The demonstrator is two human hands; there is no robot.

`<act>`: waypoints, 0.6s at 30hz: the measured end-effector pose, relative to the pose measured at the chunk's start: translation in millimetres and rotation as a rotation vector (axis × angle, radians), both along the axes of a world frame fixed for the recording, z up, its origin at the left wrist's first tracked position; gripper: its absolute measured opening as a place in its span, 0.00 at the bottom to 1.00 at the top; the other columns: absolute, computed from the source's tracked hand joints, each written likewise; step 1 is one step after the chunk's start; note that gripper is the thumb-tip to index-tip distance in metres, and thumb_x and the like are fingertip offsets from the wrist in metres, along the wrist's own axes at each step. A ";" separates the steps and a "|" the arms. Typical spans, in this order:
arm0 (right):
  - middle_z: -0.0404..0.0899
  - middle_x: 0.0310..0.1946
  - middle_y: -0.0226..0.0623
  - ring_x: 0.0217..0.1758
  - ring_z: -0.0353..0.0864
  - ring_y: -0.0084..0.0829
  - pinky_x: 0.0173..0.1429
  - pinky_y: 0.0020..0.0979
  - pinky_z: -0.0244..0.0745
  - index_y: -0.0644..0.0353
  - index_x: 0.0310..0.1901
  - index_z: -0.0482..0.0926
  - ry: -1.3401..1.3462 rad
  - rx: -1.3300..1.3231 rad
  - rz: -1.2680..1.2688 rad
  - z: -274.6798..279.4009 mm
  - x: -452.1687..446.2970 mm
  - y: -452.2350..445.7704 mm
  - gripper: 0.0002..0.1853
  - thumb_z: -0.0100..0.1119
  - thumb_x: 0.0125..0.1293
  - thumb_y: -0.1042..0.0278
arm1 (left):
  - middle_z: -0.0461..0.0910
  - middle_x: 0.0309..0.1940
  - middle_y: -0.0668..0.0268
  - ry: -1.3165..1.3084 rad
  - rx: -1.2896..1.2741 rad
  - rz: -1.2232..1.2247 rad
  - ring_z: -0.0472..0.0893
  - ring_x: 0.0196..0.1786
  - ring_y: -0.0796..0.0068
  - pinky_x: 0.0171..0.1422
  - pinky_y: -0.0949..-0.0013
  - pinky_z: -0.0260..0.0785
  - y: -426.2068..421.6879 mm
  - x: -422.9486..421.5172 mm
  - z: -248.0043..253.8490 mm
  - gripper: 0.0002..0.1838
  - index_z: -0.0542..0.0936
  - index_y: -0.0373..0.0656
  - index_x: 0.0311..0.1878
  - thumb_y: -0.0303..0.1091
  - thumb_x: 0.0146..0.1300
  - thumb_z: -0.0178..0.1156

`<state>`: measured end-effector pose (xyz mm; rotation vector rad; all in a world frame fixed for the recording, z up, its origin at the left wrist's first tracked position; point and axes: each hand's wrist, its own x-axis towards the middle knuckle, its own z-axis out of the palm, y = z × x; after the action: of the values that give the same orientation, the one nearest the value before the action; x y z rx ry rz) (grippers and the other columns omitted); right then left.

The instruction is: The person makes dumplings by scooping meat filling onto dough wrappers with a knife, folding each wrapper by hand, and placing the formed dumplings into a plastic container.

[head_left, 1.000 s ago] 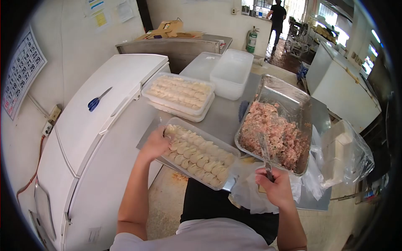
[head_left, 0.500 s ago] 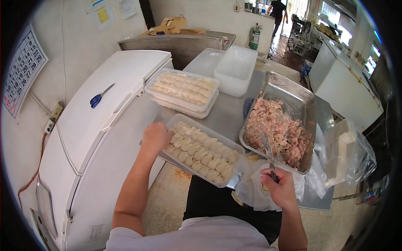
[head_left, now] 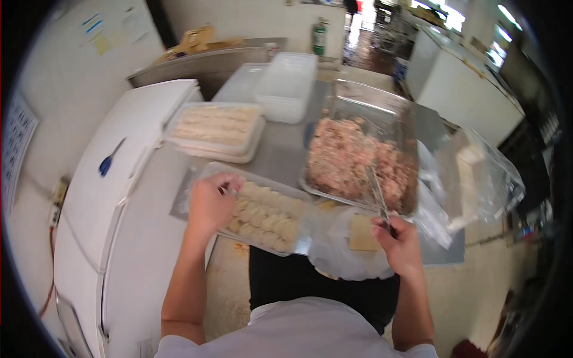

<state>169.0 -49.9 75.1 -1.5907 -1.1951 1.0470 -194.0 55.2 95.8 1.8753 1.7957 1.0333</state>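
Note:
My left hand (head_left: 213, 201) is over the left end of a clear plastic tray (head_left: 271, 249) holding rows of pale folded dumplings (head_left: 268, 215). Its fingers are curled together; whether anything is between them I cannot make out. My right hand (head_left: 399, 241) grips the handle of a long, narrow metal-bladed knife (head_left: 377, 190), whose blade points away over the near edge of a metal pan (head_left: 370, 90). Pink ground meat mixture (head_left: 352, 158) fills much of that pan. Just left of my right hand, a square yellowish dough wrapper (head_left: 362, 233) lies on white plastic (head_left: 331, 253).
Behind the tray stand stacked lidded containers of dumplings (head_left: 215, 128) and nested empty plastic tubs (head_left: 286, 86). A white chest freezer (head_left: 140, 131) on the left has blue-handled scissors (head_left: 106, 164) on top. A clear plastic bag with a pale block inside (head_left: 468, 164) sits at the right.
My left hand has lifted from the tray's left edge and sits over the dumplings. My right hand still holds the knife. The view has turned right, and the wrapper beside it now shows.

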 end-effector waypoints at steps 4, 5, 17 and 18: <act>0.72 0.25 0.17 0.28 0.64 0.11 0.31 0.21 0.60 0.68 0.44 0.86 0.076 -0.002 -0.116 -6.3 24.2 -19.5 0.09 0.68 0.69 0.70 | 0.85 0.30 0.58 -0.132 -0.119 -0.416 0.81 0.28 0.69 0.36 0.68 0.73 -44.3 114.5 -23.7 0.04 0.87 0.39 0.36 0.28 0.59 0.70; 0.72 0.25 0.16 0.28 0.64 0.11 0.31 0.21 0.59 0.67 0.44 0.86 0.071 0.002 -0.131 -10.2 30.3 -25.6 0.08 0.68 0.69 0.71 | 0.85 0.30 0.58 -0.157 -0.040 -0.549 0.81 0.27 0.66 0.35 0.66 0.73 -51.6 139.5 -37.0 0.05 0.87 0.40 0.36 0.29 0.59 0.71; 0.79 0.30 0.23 0.32 0.70 0.13 0.36 0.22 0.66 0.68 0.48 0.86 0.146 -0.049 -0.236 -42.6 61.3 -76.2 0.11 0.68 0.69 0.70 | 0.82 0.33 0.59 0.088 -0.089 -0.834 0.83 0.40 0.53 0.45 0.54 0.75 -42.3 236.2 -100.8 0.08 0.83 0.41 0.39 0.26 0.53 0.64; 0.79 0.29 0.23 0.32 0.70 0.13 0.36 0.22 0.66 0.68 0.48 0.85 0.164 -0.043 -0.236 -48.1 61.6 -76.0 0.11 0.68 0.69 0.70 | 0.82 0.32 0.59 0.074 -0.106 -0.844 0.83 0.39 0.53 0.45 0.54 0.75 -39.6 236.3 -101.9 0.09 0.83 0.41 0.39 0.25 0.53 0.63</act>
<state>230.7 -125.8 27.0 -1.6012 -0.8579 1.0324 42.2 15.7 -6.1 2.2756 0.8698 0.5381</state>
